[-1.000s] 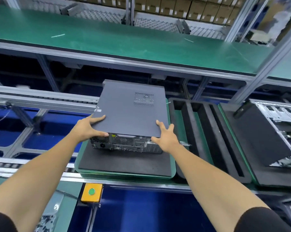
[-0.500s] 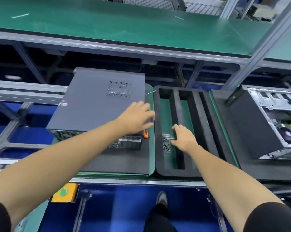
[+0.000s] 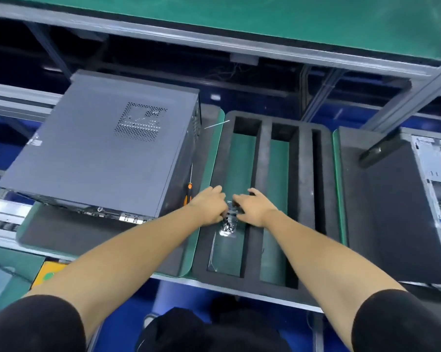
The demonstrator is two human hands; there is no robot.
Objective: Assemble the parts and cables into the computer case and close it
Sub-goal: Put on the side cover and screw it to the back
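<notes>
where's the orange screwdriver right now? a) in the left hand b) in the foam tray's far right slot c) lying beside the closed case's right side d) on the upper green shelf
c: the screwdriver lies beside the closed case, while both the left hand and right hand work at the screw bag in the foam tray.

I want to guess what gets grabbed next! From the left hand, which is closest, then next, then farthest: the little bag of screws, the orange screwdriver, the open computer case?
1. Bag of screws: under the left hand fingertips, in the foam tray slot.
2. Orange screwdriver: just left, beside the closed case.
3. Open computer case: far right.
</notes>
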